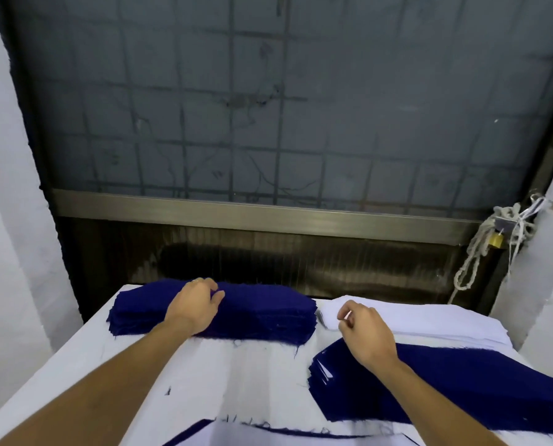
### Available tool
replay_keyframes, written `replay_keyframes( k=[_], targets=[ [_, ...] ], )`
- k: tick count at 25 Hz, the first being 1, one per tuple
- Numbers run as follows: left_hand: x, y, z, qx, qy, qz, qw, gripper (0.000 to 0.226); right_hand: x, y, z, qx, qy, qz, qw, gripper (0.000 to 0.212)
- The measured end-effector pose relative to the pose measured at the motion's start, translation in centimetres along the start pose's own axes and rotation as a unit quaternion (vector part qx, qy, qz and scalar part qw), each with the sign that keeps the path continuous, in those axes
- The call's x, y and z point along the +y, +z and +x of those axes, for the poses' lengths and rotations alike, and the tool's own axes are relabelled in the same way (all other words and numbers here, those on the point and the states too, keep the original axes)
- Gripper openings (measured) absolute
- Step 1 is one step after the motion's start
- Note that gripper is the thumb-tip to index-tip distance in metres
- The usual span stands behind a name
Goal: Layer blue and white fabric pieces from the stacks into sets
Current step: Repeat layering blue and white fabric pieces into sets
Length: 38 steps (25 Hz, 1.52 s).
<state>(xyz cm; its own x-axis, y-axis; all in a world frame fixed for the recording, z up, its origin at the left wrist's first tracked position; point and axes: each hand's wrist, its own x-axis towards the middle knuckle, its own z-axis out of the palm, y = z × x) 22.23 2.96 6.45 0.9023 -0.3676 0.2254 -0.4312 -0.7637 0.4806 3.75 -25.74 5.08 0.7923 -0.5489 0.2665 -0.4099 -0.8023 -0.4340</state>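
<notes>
Head view, with positions given relative to the blue stack (262, 312) at the far side of the white-covered desk (114, 358). The left hand (195, 304) rests on top of this stack, its fingers pinching at the uppermost piece, apparently to peel off a single layer. To the right of the stack lies the white stack (429, 320); the right hand (366, 333) hovers at its near corner, thumb and finger closed on a white edge for the same purpose. Right of and nearer than the blue stack, a layered pile (455, 384), blue uppermost, lies under the right wrist within easy reach.
</notes>
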Motion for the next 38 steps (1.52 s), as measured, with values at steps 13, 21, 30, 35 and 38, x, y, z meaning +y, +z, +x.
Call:
replay_keyframes(
  k=[13,21,30,35,38],
  targets=[
    [-1.4,3.9,5.6,-0.094,0.007,0.081,0.992,0.019,-5.7,7.4,8.1,-0.012,-0.131,0.018,0.991,0.012],
    [-2.2,3.4,5.7,-0.160,0.181,0.096,0.966,0.017,-9.6,10.5,10.6,-0.190,-0.187,0.029,0.963,0.072],
    [-0.4,0.5,5.6,-0.100,0.192,-0.008,0.976,0.042,-12.6,8.7,10.4,-0.283,-0.158,0.117,0.939,0.048],
    [-0.9,-1.3,5.5,-0.110,0.171,0.114,0.972,0.033,-11.2,5.5,9.4,-0.223,-0.148,0.151,0.952,0.012],
    [-2.2,-2.9,5.1,-0.088,0.119,0.101,0.984,0.024,-9.7,3.2,9.0,-0.192,-0.119,0.152,0.962,0.014]
  ],
)
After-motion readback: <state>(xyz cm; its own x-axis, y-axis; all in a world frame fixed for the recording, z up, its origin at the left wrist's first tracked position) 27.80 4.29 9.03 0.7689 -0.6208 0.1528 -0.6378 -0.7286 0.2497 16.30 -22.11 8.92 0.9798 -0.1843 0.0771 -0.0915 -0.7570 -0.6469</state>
